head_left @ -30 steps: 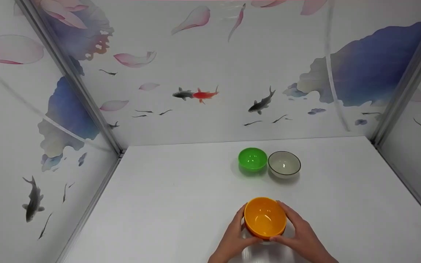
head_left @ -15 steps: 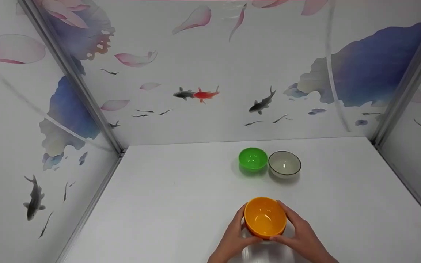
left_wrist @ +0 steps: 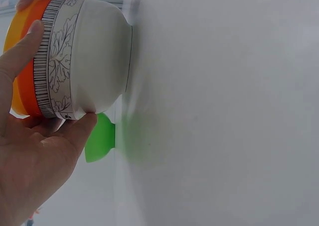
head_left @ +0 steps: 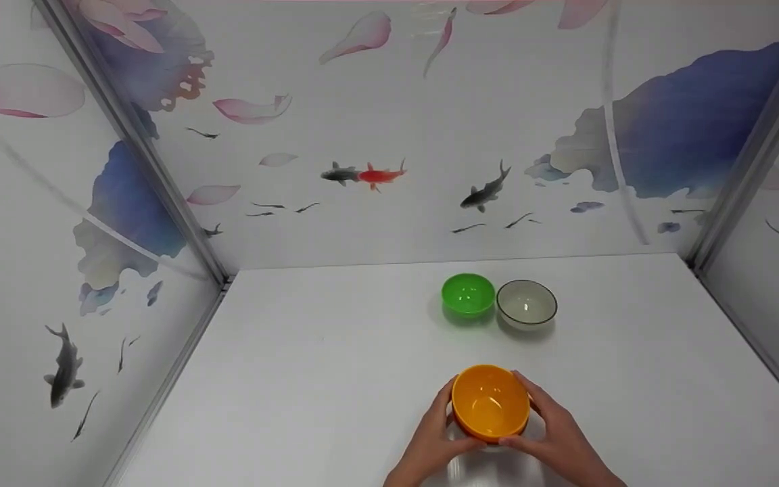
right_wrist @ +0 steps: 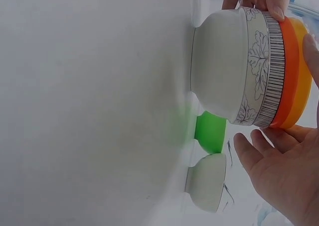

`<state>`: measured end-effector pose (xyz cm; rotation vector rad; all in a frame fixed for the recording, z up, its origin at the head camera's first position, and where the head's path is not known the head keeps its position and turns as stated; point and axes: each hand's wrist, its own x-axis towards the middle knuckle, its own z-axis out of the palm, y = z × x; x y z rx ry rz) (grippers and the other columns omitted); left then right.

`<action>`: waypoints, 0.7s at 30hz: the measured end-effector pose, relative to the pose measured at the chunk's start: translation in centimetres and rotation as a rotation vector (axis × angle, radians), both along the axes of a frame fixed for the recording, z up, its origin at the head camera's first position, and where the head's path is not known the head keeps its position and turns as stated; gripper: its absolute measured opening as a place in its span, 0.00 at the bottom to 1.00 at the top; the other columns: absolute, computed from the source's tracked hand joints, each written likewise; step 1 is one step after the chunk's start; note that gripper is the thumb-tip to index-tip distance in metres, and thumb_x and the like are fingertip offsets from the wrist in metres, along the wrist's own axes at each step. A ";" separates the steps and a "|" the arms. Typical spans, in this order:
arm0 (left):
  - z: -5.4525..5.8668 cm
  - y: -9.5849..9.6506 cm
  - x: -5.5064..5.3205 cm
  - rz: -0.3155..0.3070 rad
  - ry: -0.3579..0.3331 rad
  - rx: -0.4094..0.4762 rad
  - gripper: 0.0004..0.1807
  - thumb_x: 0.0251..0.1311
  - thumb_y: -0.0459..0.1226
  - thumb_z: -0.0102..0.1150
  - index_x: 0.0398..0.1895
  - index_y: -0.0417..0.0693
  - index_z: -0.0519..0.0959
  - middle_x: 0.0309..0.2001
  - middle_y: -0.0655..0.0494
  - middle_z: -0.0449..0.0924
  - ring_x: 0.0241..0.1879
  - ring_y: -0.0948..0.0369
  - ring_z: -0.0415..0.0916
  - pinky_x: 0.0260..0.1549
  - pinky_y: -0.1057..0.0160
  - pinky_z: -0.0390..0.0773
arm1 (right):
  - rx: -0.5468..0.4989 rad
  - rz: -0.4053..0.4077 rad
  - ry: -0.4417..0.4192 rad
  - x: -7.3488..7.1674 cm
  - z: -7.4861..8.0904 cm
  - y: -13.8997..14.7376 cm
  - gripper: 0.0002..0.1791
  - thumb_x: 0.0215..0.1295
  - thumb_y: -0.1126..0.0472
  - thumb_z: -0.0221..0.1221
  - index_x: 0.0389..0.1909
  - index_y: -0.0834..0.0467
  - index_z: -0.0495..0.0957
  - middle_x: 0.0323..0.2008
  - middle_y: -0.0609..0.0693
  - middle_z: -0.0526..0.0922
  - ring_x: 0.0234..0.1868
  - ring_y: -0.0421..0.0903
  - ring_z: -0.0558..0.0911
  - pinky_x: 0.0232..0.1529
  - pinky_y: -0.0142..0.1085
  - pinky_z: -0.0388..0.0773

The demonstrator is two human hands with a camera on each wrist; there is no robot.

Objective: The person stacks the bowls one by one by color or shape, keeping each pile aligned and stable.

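A nested stack of bowls stands upright near the front of the white table. On top is a yellow-orange bowl (head_left: 491, 399), its inside facing up. Under it shows a darker orange band (right_wrist: 290, 71), then a white bowl (right_wrist: 219, 66) with a striped rim and leaf drawings, its foot at the table surface. My left hand (head_left: 433, 439) holds the stack's left side, thumb at the near side. Opposite it, my right hand (head_left: 558, 433) curves round the right side, thumb on the yellow-orange rim. Both thumb tips nearly meet in front. The stack's lower part is hidden in the head view.
Behind the stack, a green bowl (head_left: 468, 295) and a white bowl with a dark rim (head_left: 526, 304) stand side by side on the table (head_left: 295, 379). Walls (head_left: 416, 223) printed with fish and petals enclose the table at the back and both sides.
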<state>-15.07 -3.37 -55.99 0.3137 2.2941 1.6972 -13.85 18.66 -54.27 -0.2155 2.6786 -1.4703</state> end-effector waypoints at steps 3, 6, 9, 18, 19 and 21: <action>0.1 0.0 0.0 0.003 -0.006 -0.002 0.53 0.51 0.46 0.75 0.78 0.57 0.54 0.77 0.56 0.57 0.76 0.51 0.58 0.68 0.46 0.71 | -0.006 0.001 -0.003 0.0 0.0 0.0 0.54 0.52 0.42 0.71 0.76 0.57 0.58 0.75 0.58 0.64 0.71 0.59 0.70 0.67 0.56 0.72; 0.1 0.0 0.0 0.004 -0.006 -0.002 0.53 0.51 0.45 0.75 0.78 0.57 0.54 0.77 0.56 0.58 0.75 0.51 0.58 0.68 0.46 0.71 | -0.011 0.005 -0.001 0.0 0.1 0.0 0.54 0.52 0.42 0.72 0.76 0.57 0.58 0.75 0.58 0.63 0.71 0.59 0.69 0.67 0.56 0.72; 0.1 0.0 0.0 0.005 -0.004 -0.005 0.53 0.50 0.45 0.75 0.78 0.58 0.54 0.77 0.56 0.58 0.75 0.51 0.58 0.68 0.46 0.72 | -0.014 0.008 0.009 0.0 0.0 0.1 0.54 0.52 0.43 0.72 0.76 0.56 0.58 0.75 0.57 0.63 0.71 0.58 0.69 0.67 0.56 0.72; 0.2 0.1 0.0 0.018 -0.021 -0.015 0.52 0.51 0.47 0.75 0.77 0.59 0.54 0.77 0.58 0.58 0.75 0.53 0.59 0.68 0.47 0.71 | -0.013 0.013 0.018 0.0 0.0 0.1 0.54 0.52 0.43 0.72 0.76 0.57 0.58 0.75 0.57 0.63 0.72 0.58 0.69 0.67 0.56 0.73; 0.2 0.1 0.0 0.019 -0.023 -0.017 0.53 0.50 0.47 0.75 0.77 0.60 0.55 0.77 0.59 0.58 0.75 0.53 0.59 0.68 0.47 0.71 | -0.013 0.013 0.020 0.0 0.0 0.1 0.54 0.52 0.43 0.72 0.76 0.57 0.58 0.75 0.57 0.63 0.71 0.58 0.69 0.66 0.56 0.73; 0.2 0.1 0.0 0.015 -0.019 -0.017 0.53 0.51 0.48 0.75 0.78 0.59 0.54 0.77 0.58 0.58 0.75 0.53 0.59 0.68 0.46 0.71 | -0.015 0.016 0.026 0.1 0.0 0.2 0.53 0.52 0.44 0.72 0.76 0.56 0.58 0.75 0.57 0.63 0.72 0.58 0.69 0.66 0.56 0.74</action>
